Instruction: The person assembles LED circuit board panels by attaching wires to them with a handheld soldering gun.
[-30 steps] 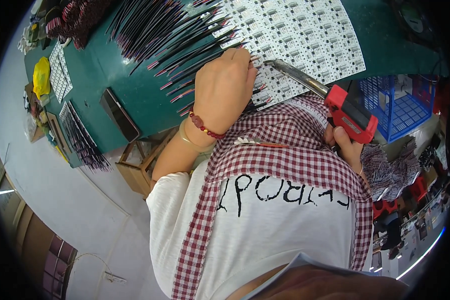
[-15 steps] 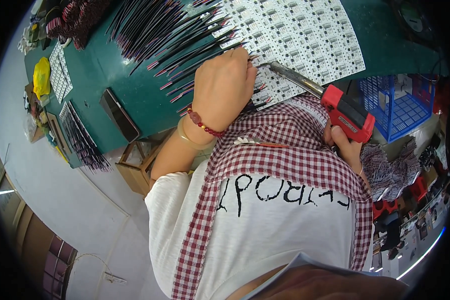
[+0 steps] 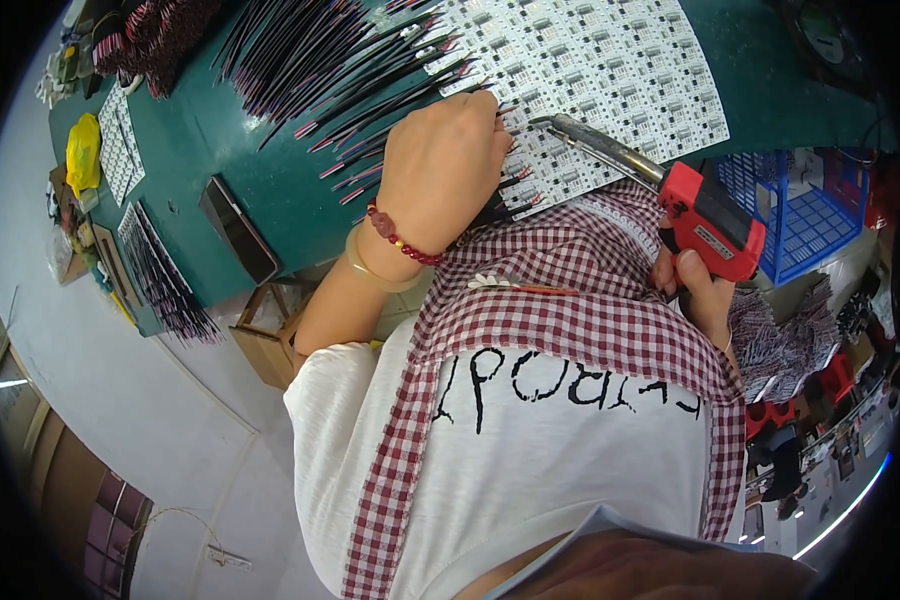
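Note:
A white sheet of small circuit boards (image 3: 610, 75) lies on the green table, with thin black wires (image 3: 380, 100) along its left edge. My left hand (image 3: 445, 150), closed, rests at that edge in a pinch; a wire's end shows beside the fingertips, most of which are hidden under the hand. My right hand (image 3: 705, 290) grips the handle of a red and black soldering gun (image 3: 710, 220). Its metal barrel points left across the sheet, and the dark tip is just right of my left fingers. Whether the tip touches a board I cannot tell.
A dark phone (image 3: 238, 230) lies on the green table (image 3: 190, 150) to the left. Beyond it are a smaller board strip with wires (image 3: 165, 275) and a yellow bag (image 3: 83, 155). A blue plastic crate (image 3: 810, 220) stands at the right, above bundled wires (image 3: 785, 335).
The soldering gun has shifted right, its tip drawing slightly away from my left fingers. My left wrist has moved a little to the left; its fingers stay at the sheet's edge.

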A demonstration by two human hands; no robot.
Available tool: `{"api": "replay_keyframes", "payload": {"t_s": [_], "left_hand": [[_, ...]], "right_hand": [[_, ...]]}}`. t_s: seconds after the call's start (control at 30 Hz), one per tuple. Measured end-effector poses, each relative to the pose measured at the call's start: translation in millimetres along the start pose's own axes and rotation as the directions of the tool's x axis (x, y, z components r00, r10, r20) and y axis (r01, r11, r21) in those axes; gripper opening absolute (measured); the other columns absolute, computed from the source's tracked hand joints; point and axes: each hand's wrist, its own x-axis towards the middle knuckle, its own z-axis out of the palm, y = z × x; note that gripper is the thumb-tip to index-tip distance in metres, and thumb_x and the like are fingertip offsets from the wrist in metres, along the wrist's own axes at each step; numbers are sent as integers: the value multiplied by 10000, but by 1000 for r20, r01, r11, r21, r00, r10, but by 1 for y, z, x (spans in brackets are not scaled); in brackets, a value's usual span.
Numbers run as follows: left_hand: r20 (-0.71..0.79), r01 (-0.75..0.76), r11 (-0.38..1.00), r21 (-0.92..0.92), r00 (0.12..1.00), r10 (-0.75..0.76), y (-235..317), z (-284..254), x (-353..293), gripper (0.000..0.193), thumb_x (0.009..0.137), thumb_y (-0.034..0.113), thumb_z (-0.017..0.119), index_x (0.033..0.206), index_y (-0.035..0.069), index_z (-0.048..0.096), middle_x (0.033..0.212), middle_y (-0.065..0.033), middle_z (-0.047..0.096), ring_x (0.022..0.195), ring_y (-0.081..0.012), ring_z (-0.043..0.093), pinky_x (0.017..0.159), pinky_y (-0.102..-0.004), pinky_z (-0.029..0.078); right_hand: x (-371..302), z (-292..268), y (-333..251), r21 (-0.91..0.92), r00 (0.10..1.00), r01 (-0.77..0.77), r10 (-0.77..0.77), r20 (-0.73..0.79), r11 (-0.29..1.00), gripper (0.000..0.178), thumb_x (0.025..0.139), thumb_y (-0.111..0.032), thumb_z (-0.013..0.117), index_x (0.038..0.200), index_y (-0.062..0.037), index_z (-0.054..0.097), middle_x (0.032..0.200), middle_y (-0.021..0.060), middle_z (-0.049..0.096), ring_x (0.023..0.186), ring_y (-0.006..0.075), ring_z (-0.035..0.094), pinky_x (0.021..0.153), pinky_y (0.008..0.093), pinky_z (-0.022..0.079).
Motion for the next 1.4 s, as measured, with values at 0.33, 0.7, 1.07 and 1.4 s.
{"api": "replay_keyframes", "payload": {"t_s": [0.33, 0.7, 1.07, 1.4], "left_hand": [[14, -8, 1000, -14, 1000, 8, 0, -3, 0, 124, 759, 133, 656, 749, 25, 597, 702, -126, 626, 662, -323, 606, 584, -402, 464], [-7, -18, 1000, -21, 1000, 18, -1, 0, -1, 137, 757, 117, 649, 736, 1, 579, 698, -150, 619, 663, -339, 602, 589, -411, 465], [-17, -35, 999, -17, 999, 35, -3, 1, 0, 164, 752, 133, 668, 731, -2, 576, 707, -152, 626, 667, -342, 604, 590, -412, 465], [-81, -7, 1000, 16, 997, 8, 3, 6, -3, 99, 746, 118, 639, 754, 34, 588, 678, -115, 623, 604, -299, 605, 534, -383, 458]], "right_hand": [[2, 8, -7, -45, 998, -63, 63, -9, 997, 188, 898, -160, 577, 968, 14, 582, 659, 45, 568, 552, 80, 491, 516, 225, 388], [0, 8, -3, -89, 999, -39, 40, 5, 995, 173, 901, -161, 564, 866, 9, 572, 671, 47, 569, 562, 88, 497, 519, 225, 390], [0, -1, -1, 59, 993, 119, -119, -11, 991, 380, 905, -248, 562, 1128, 60, 544, 665, 76, 575, 551, 93, 489, 502, 215, 377], [-5, -2, 6, -81, 1000, 0, 1, 12, 997, 391, 884, -270, 599, 1122, 33, 535, 649, 62, 553, 537, 99, 478, 493, 227, 367]]}}
